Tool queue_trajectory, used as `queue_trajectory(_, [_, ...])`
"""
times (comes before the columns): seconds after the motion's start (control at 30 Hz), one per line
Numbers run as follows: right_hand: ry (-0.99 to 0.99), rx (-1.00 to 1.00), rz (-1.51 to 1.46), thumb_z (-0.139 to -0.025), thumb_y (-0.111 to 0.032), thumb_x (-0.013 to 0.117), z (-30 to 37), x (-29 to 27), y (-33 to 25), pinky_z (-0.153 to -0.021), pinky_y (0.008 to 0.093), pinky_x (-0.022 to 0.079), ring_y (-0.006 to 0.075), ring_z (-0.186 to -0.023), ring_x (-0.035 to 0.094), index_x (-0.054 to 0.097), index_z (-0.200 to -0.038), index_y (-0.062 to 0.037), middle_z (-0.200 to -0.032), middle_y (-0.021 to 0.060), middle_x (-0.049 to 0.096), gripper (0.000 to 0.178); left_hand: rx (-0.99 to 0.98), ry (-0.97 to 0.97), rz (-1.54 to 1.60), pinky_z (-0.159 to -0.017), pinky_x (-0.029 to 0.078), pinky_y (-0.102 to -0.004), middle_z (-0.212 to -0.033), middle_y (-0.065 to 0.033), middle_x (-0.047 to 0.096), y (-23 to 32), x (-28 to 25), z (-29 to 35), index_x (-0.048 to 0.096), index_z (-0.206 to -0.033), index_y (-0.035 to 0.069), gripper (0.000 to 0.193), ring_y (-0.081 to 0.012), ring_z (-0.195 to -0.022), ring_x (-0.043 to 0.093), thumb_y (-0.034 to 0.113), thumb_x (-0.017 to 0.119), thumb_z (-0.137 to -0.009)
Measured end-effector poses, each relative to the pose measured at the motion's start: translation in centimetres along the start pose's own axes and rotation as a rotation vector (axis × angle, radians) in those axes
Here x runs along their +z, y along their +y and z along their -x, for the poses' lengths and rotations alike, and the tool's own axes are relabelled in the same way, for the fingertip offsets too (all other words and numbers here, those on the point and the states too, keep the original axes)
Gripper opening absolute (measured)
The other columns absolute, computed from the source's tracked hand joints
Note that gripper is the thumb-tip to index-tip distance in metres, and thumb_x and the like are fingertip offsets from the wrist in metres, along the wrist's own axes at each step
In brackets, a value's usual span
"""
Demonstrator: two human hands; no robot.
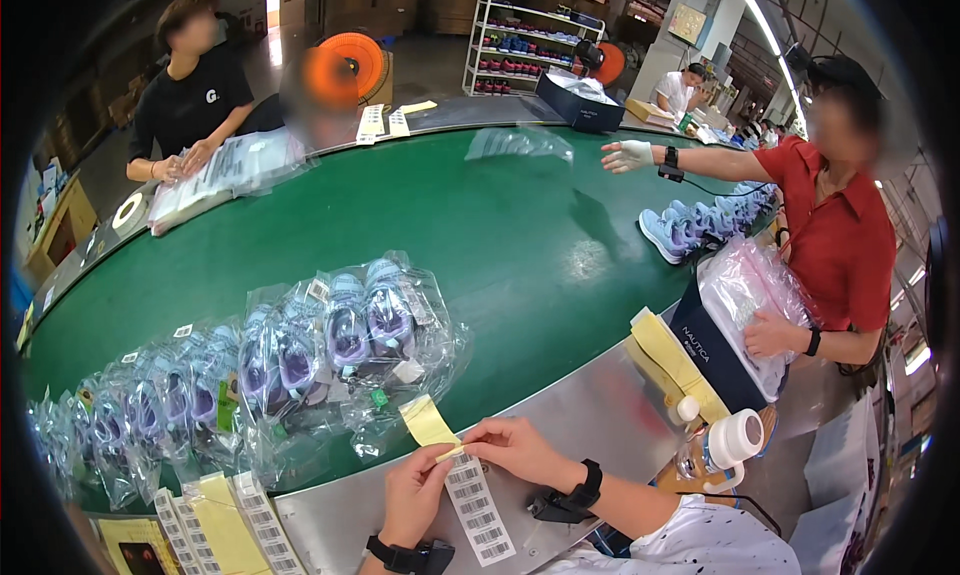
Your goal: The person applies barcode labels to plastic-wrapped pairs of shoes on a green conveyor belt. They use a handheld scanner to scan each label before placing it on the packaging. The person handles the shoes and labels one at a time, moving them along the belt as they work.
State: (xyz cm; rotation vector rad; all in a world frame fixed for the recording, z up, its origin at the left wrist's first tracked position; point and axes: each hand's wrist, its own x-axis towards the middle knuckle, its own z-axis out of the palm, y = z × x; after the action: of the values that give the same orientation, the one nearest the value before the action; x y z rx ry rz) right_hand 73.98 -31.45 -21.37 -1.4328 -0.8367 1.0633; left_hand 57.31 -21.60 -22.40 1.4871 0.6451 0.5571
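Over the metal table edge, my left hand (414, 491) and my right hand (516, 447) meet, fingers pinched on a strip of barcode labels (480, 510). Its white printed face hangs down between my wrists. The yellow backing paper (427, 422) sticks up past my fingertips, with a fold where they grip it. Just beyond lie light-blue and purple sneakers (368, 325) in clear plastic bags, some with small barcode stickers. More bagged sneakers (150, 405) run in a row to the left.
A green conveyor belt (480, 265) crosses ahead. At left front lie more label sheets (228, 520). On the right stand a bottle (722, 443), a dark blue box (715, 350) and unbagged sneakers (690, 225). A co-worker in red (845, 230) reaches over the belt; another in black (195, 100) handles plastic bags.
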Motion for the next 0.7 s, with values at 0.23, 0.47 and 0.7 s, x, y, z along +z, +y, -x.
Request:
queue_trajectory(0.23, [0.056,-0.078,0.161,-0.088,-0.006,0.066,0.5,-0.3,-0.4,-0.066,0.022,0.048,0.0067,-0.08,0.059,0.066,-0.094,0.0018,-0.091,0.0039,0.064,0.009,-0.005,0.012,-0.053,-0.063,0.046,-0.0215,-0.08,-0.0046,0.07,-0.1,0.4,-0.2,0.068,-0.107,0.001,0.02,-0.0047,-0.07,0.059,0.004,0.065,-0.087])
queue_trajectory(0.47, [0.167,-0.358,0.421,-0.082,-0.003,0.067,0.3,-0.4,-0.7,-0.062,0.0292,0.048,0.0183,-0.071,0.061,0.064,-0.085,0.0004,-0.092,0.0079,0.061,0.005,-0.009,-0.043,-0.053,-0.063,0.045,-0.0192,-0.081,-0.0023,0.067,-0.3,0.8,-0.9,0.063,-0.113,-0.001,0.027,-0.0038,-0.073,0.057,-0.002,0.064,-0.086])
queue_trajectory(0.7, [0.211,-0.584,0.617,-0.081,0.003,0.064,-0.2,0.5,-1.7,-0.072,0.03,0.049,0.0236,-0.085,0.061,0.06,-0.086,0.0003,-0.098,0.0111,0.061,0.007,-0.099,-0.112,0.124,-0.081,0.053,-0.0245,-0.116,-0.0165,0.062,-0.8,0.8,-1.1,0.041,-0.136,-0.001,0.055,-0.016,-0.099,0.065,-0.01,0.06,-0.085])
